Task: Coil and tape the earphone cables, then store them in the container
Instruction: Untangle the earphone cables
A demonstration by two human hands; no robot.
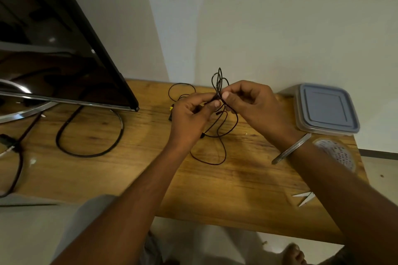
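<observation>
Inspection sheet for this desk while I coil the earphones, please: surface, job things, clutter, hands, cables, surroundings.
Surface: wooden table.
Job's things: earphone cable part coiled, its tail hanging to the table; second cable lying behind; container far right, lid on.
Clutter: scissors and a round white patterned thing near the right edge.
Grippers: left hand and right hand both pinch the earphone cable.
Cables: thick black lead looped below the screen.
Surroundings: pale wall.

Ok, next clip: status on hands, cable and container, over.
Left hand and right hand both pinching the earphone cable, loops above, slack trailing to the table. Container lidded, far right. Nothing blocking.
</observation>
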